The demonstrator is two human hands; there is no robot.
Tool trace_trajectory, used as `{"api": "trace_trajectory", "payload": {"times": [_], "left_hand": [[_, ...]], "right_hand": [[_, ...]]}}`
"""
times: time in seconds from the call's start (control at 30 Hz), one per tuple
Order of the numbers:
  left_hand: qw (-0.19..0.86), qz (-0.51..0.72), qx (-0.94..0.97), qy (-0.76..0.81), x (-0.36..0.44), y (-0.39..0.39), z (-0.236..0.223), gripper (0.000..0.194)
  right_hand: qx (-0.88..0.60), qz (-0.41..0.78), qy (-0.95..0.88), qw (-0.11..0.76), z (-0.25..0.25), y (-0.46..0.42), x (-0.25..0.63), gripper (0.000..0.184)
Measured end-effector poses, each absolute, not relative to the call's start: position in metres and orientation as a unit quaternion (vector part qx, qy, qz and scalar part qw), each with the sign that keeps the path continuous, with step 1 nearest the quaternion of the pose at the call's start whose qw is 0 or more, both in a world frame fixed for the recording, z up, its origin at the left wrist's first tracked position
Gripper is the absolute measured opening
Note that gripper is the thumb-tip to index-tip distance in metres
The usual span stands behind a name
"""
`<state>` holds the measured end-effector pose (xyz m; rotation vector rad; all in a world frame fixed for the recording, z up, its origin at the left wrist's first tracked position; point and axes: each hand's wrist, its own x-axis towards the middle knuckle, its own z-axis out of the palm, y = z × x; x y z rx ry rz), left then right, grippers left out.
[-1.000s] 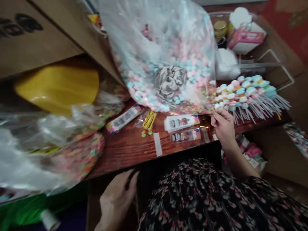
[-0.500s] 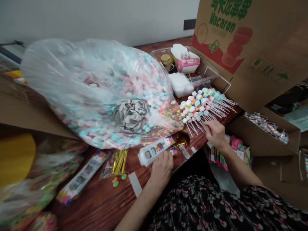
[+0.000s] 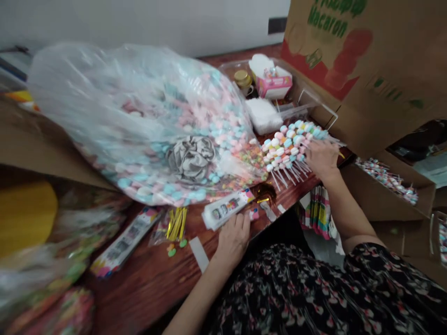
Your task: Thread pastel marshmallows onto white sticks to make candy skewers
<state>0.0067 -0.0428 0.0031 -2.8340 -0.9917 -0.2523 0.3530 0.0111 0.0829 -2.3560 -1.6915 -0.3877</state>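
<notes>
My right hand reaches over the pile of marshmallow skewers, its fingers closed among the white sticks. How many sticks it grips is hidden. The skewers carry pink, white, blue and yellow pieces, with bare sticks pointing towards me. My left hand rests at the table's front edge, fingers bent and together, their tips hidden. Just beyond it lies a stack of clear printed bags. A small printed end of packaging shows beside its fingertips.
A big clear sack of marshmallows covers the table's back, a grey scrunchie on it. Gold twist ties and another printed pack lie left. A plastic tray stands behind, a Macaron carton right, a skewer-filled box lower right.
My right hand has moved forward and right from the near stick ends onto the right part of the skewer pile. The left hand stays in place. The view has shifted slightly.
</notes>
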Motion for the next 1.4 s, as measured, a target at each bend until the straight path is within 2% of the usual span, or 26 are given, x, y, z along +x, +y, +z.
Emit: {"api": "trace_trajectory", "payload": {"times": [0.2, 0.33, 0.43, 0.57, 0.67, 0.8, 0.9, 1.03, 1.13, 1.23, 1.4], "left_hand": [[-0.004, -0.012, -0.933, -0.359, 0.012, -0.046, 0.007, 0.036], [-0.029, -0.083, -0.929, -0.359, 0.005, -0.044, 0.003, 0.023], [-0.04, -0.148, -0.915, -0.373, 0.001, -0.046, -0.002, 0.018], [-0.014, -0.165, -0.908, -0.386, -0.002, -0.051, -0.009, 0.017], [-0.014, -0.139, -0.911, -0.388, -0.004, -0.056, -0.011, 0.019], [-0.04, -0.107, -0.899, -0.423, -0.004, -0.059, -0.008, 0.023], [-0.077, -0.173, -0.877, -0.441, -0.006, -0.055, -0.008, 0.019], [-0.187, -0.31, -0.812, -0.458, -0.013, -0.046, -0.013, 0.015], [-0.223, -0.316, -0.798, -0.463, -0.018, -0.043, -0.017, 0.017], [-0.172, -0.259, -0.839, -0.448, -0.019, -0.047, -0.015, 0.015], [-0.033, -0.112, -0.889, -0.444, -0.005, -0.059, -0.003, 0.028]], "right_hand": [[-0.818, -0.136, -0.538, 0.153, 0.064, 0.013, 0.37, 0.031], [-0.782, -0.187, -0.512, 0.302, 0.058, -0.007, 0.375, 0.037], [-0.716, -0.17, -0.528, 0.424, 0.056, -0.033, 0.363, 0.038], [-0.64, -0.092, -0.591, 0.483, 0.058, -0.062, 0.335, 0.028], [-0.596, -0.021, -0.643, 0.48, 0.058, -0.072, 0.319, 0.019], [-0.56, 0.098, -0.698, 0.435, 0.057, -0.073, 0.31, 0.016], [-0.538, 0.167, -0.726, 0.395, 0.056, -0.071, 0.306, 0.016], [-0.514, 0.223, -0.746, 0.359, 0.055, -0.069, 0.305, 0.017], [-0.502, 0.246, -0.752, 0.348, 0.054, -0.07, 0.306, 0.016], [-0.502, 0.262, -0.749, 0.343, 0.054, -0.069, 0.308, 0.016], [-0.504, 0.265, -0.743, 0.352, 0.053, -0.068, 0.306, 0.015]]}}
